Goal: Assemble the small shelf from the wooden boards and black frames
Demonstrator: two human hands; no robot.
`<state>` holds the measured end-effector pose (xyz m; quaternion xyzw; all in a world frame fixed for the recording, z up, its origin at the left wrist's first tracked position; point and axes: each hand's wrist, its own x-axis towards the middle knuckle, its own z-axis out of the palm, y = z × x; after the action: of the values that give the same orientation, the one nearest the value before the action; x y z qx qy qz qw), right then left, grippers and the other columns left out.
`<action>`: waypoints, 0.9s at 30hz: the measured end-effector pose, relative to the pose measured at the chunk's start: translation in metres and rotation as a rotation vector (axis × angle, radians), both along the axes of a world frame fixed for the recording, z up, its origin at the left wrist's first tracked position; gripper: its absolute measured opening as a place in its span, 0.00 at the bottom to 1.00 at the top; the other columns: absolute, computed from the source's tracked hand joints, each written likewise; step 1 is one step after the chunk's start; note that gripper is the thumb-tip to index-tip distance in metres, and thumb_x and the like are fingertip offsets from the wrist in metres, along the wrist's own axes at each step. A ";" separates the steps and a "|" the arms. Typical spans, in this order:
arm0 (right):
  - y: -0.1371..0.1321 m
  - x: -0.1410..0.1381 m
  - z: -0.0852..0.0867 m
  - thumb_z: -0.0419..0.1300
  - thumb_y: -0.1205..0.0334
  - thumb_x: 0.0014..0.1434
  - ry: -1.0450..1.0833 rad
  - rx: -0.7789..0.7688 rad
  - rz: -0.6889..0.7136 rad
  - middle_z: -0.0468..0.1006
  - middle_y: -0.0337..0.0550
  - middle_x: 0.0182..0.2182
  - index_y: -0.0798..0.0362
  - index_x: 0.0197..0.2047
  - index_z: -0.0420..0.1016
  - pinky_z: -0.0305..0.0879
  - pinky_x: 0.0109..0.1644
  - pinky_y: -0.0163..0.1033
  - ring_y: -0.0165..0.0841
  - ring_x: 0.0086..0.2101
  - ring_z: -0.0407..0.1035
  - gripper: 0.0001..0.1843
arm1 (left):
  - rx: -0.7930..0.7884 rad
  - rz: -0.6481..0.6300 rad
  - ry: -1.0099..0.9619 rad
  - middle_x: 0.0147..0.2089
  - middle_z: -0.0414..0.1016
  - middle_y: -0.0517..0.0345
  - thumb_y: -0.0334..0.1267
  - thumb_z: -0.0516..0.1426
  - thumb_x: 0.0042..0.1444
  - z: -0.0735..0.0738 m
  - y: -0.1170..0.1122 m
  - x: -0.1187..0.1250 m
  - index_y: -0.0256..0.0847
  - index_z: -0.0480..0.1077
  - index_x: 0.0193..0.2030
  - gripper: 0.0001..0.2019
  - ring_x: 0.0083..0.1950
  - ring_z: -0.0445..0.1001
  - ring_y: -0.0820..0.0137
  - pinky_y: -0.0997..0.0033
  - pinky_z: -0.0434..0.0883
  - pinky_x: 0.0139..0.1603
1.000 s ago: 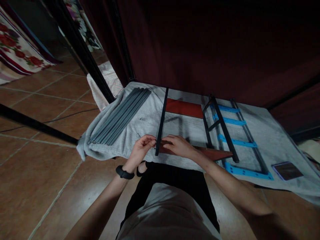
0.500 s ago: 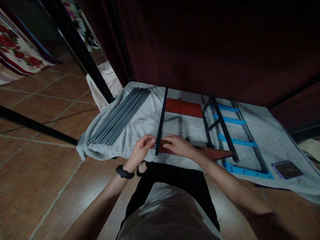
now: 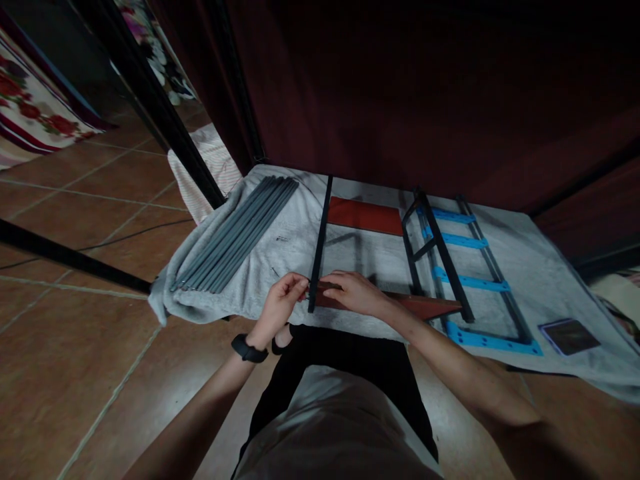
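My left hand (image 3: pixel 285 297), a dark band on its wrist, is closed in a pinch at the near end of a black metal bar (image 3: pixel 320 247). Whatever its fingertips hold is too small to make out. Across the bar, my right hand (image 3: pixel 354 292) grips the near reddish-brown board (image 3: pixel 420 305), fingers over its upper edge and thumb on the near side. The board stands on edge between the bar and a black frame (image 3: pixel 440 250) on the right. An orange-red panel (image 3: pixel 365 215) spans the far part of this assembly.
Grey tubes (image 3: pixel 237 233) lie side by side on the grey cloth (image 3: pixel 295 207) at the left. Small dark pieces (image 3: pixel 283 238) lie between tubes and bar. A frame with blue crosspieces (image 3: pixel 473 285) and a phone (image 3: pixel 569 336) are at the right. A dark red curtain (image 3: pixel 400 100) hangs behind.
The whole view has shifted slightly, with things a little further left. Both hands keep their places at the black bar and the board.
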<state>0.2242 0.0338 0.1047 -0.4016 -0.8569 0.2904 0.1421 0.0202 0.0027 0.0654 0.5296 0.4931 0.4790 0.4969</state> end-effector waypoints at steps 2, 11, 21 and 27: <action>0.000 0.000 0.000 0.57 0.67 0.64 0.000 0.008 0.007 0.80 0.46 0.47 0.52 0.52 0.77 0.65 0.50 0.38 0.35 0.46 0.73 0.15 | -0.055 -0.030 -0.018 0.25 0.65 0.63 0.47 0.59 0.59 0.000 0.002 0.000 0.38 0.68 0.31 0.13 0.26 0.62 0.75 0.74 0.61 0.28; 0.000 0.001 -0.002 0.58 0.66 0.64 0.004 0.011 0.010 0.79 0.44 0.46 0.50 0.51 0.78 0.65 0.49 0.37 0.34 0.46 0.73 0.14 | 0.195 -0.034 0.158 0.34 0.71 0.56 0.43 0.58 0.61 -0.009 0.000 -0.003 0.40 0.72 0.38 0.08 0.37 0.70 0.69 0.70 0.67 0.39; 0.001 0.001 -0.002 0.58 0.67 0.64 -0.010 0.013 0.003 0.79 0.45 0.47 0.51 0.52 0.77 0.65 0.51 0.38 0.35 0.46 0.73 0.15 | -0.059 -0.065 0.052 0.26 0.63 0.62 0.54 0.57 0.59 -0.002 0.001 0.004 0.40 0.65 0.28 0.19 0.29 0.63 0.73 0.73 0.63 0.30; 0.001 0.002 -0.002 0.57 0.67 0.64 0.001 0.007 0.010 0.79 0.45 0.48 0.50 0.52 0.77 0.65 0.51 0.38 0.35 0.47 0.72 0.14 | -0.065 -0.136 0.089 0.30 0.68 0.58 0.56 0.55 0.61 -0.003 0.009 0.003 0.40 0.68 0.33 0.19 0.32 0.66 0.69 0.70 0.66 0.34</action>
<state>0.2257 0.0346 0.1022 -0.3969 -0.8597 0.2882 0.1423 0.0235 0.0114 0.0627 0.5661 0.4927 0.4039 0.5231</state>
